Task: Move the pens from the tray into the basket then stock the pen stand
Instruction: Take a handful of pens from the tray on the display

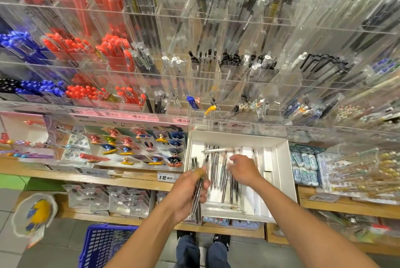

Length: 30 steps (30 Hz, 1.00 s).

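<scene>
Small price tags run along the front edge of the clear plastic pen stand, and some can be read: "2.00", "4.90", "4.00", "6.00". A white tag on the wooden shelf says "12.90". The card behind the little clips shows words that are too blurry to read in full.

The white cardboard tray sits on the wooden shelf, just under the stand. It is a flat box with low, straight walls. Thin dark and clear pens lie loose in it, mostly on its left side, and the right side shows bare white card.

The left hand grips a bunch of pens over the tray's left edge, fingers curled round them (one finger wears a tan bandage). The right hand reaches into the tray with fingers bent down onto the loose pens; I cannot tell if it has pinched any.

The blue plastic basket with its grid of holes stands on the grey floor, low on the left, well apart from the tray. There is open room between them.
</scene>
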Tool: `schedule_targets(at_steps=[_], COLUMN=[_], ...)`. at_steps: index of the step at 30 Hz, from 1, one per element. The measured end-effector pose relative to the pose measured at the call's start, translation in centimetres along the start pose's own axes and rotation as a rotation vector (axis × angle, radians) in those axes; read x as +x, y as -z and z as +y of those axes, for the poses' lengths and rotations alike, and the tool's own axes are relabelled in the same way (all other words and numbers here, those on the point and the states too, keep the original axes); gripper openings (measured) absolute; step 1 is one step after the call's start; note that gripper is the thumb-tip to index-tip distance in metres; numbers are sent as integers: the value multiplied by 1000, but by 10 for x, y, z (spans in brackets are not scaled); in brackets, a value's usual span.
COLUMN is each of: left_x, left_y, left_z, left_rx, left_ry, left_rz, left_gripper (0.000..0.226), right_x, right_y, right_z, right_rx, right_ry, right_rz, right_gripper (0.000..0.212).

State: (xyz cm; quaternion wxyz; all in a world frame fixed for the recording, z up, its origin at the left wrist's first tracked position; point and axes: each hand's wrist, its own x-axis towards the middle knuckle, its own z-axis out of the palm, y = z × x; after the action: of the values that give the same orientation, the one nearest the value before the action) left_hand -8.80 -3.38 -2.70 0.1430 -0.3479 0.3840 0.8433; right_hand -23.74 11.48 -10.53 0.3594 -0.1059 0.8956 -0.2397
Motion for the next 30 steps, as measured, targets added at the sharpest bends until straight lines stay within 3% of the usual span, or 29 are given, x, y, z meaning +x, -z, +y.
schedule_targets(at_steps=[3,7,11,13,18,23,27,30], left_x=[0,-1,-1,-1,0,2,0,-1], left_y=[0,2,4,5,5,3,-4,-8], left_z=[0,-1,-3,-4,-6,-3,3,6], left_rx=[-9,-60,-74,-86,-83,-10,126,240], left_ry=[6,36,33,31,7,-60,-113,-136], left_rz=[53,115,137,144,163,169,171,143], left_gripper=[23,17,18,20,17,16,52,63], right_x=[-1,-4,-1,-1,-5,-29,-54,-60], right_y=[-19,-32,-31,-30,-22,8,29,28], right_z=[3,2,-2,-4,-6,-25,-51,-65], right_rx=[-221,-312,-382,-359,-5,395,711,795], right_ry=[-2,7,8,10,-13,98,261,307], right_rz=[-42,66,48,47,11,28,-218,-253], right_gripper=[42,28,16,21,15,11,14,16])
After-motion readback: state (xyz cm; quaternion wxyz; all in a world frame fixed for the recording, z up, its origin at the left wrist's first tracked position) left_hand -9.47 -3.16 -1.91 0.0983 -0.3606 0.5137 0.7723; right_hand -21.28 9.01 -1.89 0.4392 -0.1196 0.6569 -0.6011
